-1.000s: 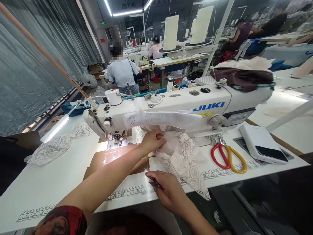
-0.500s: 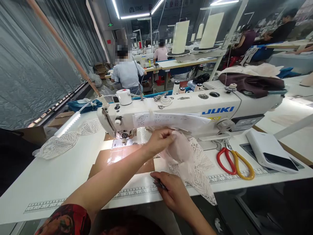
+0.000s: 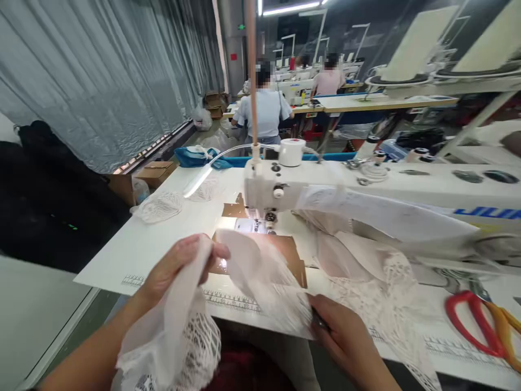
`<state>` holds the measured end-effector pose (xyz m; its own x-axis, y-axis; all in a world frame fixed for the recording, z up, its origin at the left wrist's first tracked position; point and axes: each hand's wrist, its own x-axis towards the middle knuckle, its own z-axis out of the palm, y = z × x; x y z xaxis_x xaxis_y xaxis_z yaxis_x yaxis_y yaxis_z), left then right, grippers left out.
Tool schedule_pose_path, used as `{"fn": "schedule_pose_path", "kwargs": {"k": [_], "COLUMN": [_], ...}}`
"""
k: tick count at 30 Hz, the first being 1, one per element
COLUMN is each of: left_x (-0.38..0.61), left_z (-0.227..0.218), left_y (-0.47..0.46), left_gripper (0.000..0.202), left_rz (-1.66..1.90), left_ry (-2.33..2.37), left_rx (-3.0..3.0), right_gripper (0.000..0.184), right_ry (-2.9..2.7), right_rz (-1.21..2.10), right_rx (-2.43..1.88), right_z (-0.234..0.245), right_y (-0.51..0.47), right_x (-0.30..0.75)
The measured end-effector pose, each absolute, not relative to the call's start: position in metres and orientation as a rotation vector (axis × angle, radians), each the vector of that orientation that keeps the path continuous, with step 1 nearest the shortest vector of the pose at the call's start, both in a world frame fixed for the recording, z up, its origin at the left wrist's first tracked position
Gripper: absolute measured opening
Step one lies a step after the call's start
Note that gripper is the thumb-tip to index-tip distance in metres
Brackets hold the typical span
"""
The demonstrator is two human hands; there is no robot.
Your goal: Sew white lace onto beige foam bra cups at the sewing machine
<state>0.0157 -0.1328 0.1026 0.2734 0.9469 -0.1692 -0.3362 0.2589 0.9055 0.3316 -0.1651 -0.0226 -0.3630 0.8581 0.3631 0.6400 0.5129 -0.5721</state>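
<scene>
My left hand (image 3: pixel 179 266) is closed on a piece of white lace fabric (image 3: pixel 244 288), which it holds up in front of the table edge; part of the cloth hangs down over my forearm. My right hand (image 3: pixel 345 336) pinches the same fabric lower right, with a small dark tool between its fingers. More lace (image 3: pixel 366 271) trails to the right under the arm of the white JUKI sewing machine (image 3: pixel 366 190). The needle area (image 3: pixel 268 220) lies just beyond the raised fabric, above a brown card (image 3: pixel 285 244).
Red and yellow scissors (image 3: pixel 480 320) lie at the right on the white table (image 3: pixel 154 244). Another lace piece (image 3: pixel 160 205) rests at the far left. A dark bundle (image 3: pixel 49 201) sits left of the table. People work at machines further back (image 3: pixel 264 114).
My left hand has pulled the lace from under the machine arm leftward and toward me, lifting it. The view has swung to the left, so the scissors now sit at the right edge.
</scene>
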Motion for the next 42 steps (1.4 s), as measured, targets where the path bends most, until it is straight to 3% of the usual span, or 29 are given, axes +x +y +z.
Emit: {"fn": "schedule_pose_path", "kwargs": {"k": [4,11,18,24,28,30,32,36,38,42], "left_x": [-0.038,-0.055,-0.064,-0.074,-0.070,-0.069,-0.074,-0.110,-0.134,-0.156], "left_z": [0.073,0.017,0.021,0.025,0.023,0.023,0.027,0.052,0.064,0.067], "left_y": [-0.130,-0.122,-0.126,-0.124,-0.121,-0.118,-0.114,-0.092,-0.080,-0.075], "left_gripper": [0.034,0.052,0.044,0.033,0.048,0.065,0.070,0.041,0.037,0.075], "left_rz": [1.325,0.883,0.747,0.638,0.682,0.704,0.666,0.404,0.381,0.464], "left_ry": [1.268,1.120,0.871,0.869,0.824,0.810,0.801,0.869,1.145,1.736], "left_rx": [0.918,1.007,1.211,1.314,1.370,1.395,1.447,1.676,1.800,2.194], "right_gripper": [0.034,0.038,0.043,0.041,0.040,0.041,0.040,0.036,0.036,0.043], "right_ry": [-2.068,-2.094,-2.066,-1.921,-1.890,-1.901,-1.977,-2.248,-2.336,-2.394], "right_rz": [0.569,0.995,1.430,1.530,1.495,1.454,1.357,0.837,0.464,-0.182], "right_rx": [-1.293,-1.176,-1.094,-1.150,-1.153,-1.152,-1.153,-1.233,-1.409,-1.561], "right_z": [-0.013,0.018,0.033,0.030,0.027,0.027,0.026,0.018,0.008,-0.010], "right_y": [-0.160,-0.132,-0.104,-0.101,-0.102,-0.101,-0.100,-0.098,-0.097,-0.094], "right_x": [0.320,0.239,0.162,0.145,0.144,0.147,0.155,0.192,0.219,0.267]}}
